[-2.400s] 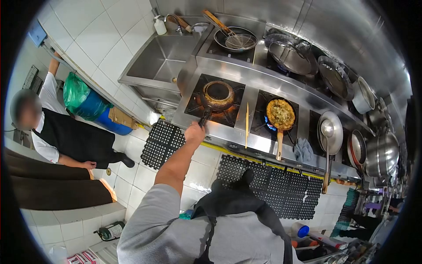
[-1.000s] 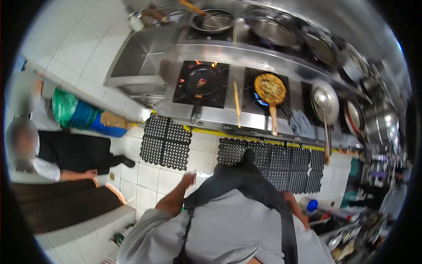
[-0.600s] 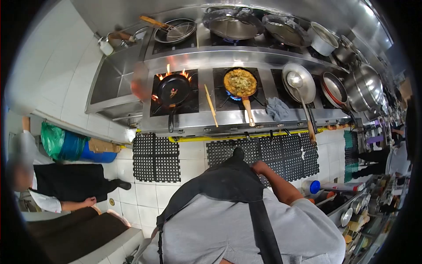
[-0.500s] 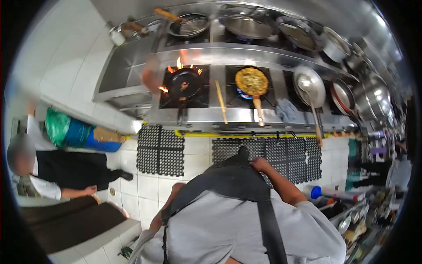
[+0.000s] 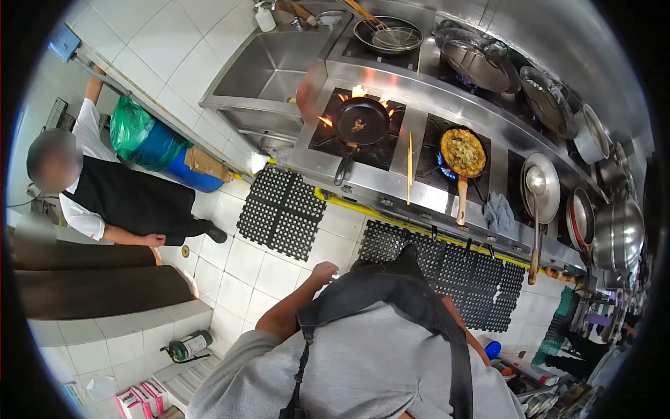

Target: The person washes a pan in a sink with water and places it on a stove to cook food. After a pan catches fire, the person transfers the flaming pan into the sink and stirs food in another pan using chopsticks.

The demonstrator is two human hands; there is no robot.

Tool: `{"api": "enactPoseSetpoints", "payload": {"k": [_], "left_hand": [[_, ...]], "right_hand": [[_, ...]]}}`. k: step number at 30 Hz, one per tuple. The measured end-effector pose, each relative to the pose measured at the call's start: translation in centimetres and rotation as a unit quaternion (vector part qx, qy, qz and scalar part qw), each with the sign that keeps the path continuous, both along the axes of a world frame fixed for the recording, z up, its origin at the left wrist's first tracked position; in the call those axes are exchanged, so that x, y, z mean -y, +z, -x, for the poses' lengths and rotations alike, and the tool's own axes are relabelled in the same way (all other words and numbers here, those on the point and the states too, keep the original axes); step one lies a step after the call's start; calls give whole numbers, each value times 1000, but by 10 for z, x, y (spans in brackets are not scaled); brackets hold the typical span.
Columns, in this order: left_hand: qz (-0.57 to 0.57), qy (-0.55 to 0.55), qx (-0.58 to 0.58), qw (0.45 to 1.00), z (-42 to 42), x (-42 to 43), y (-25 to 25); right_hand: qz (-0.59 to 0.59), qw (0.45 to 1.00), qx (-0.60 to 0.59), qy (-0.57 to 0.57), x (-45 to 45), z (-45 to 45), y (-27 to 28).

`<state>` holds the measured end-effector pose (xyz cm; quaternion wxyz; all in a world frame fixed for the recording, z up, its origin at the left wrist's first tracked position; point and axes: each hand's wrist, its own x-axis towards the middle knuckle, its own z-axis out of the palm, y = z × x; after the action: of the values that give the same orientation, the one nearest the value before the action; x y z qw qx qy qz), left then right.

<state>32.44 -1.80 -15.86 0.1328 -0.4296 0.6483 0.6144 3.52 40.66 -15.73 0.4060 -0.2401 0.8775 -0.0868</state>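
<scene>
Flames (image 5: 359,91) are licking around the black pan (image 5: 362,122) while its handle (image 5: 345,165) is jutting out unheld.

The pan is resting on the leftmost front burner; unattended heat could be charring the scraps inside, and a hand reaching past the rim could be getting burnt; the grey-blue cloth (image 5: 499,213) is lying near another lit burner, where a nudge could be setting it alight; the left hand (image 5: 323,273) is hanging beside the apron (image 5: 370,290), fingers loosely curled, any small held object being indiscernible; the right hand is hiding from sight, its grip unknowable; unlike the earliest frame, the left hand is no longer gripping the handle.
</scene>
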Motion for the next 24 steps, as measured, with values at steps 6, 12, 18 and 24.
{"api": "enactPoseSetpoints", "payload": {"k": [6,12,18,24], "left_hand": [[273,-320,-26,907,-51,-9,-27],[138,-204,12,969,-84,2,-43],[-130,197,76,969,-41,1,8],[-135,175,57,974,-13,-5,6]], "right_hand": [[7,993,-23,115,-80,-5,-154],[-21,999,0,34,-30,-9,-49],[31,999,-15,-13,-9,-14,13],[19,992,-17,-124,19,-26,94]]}}
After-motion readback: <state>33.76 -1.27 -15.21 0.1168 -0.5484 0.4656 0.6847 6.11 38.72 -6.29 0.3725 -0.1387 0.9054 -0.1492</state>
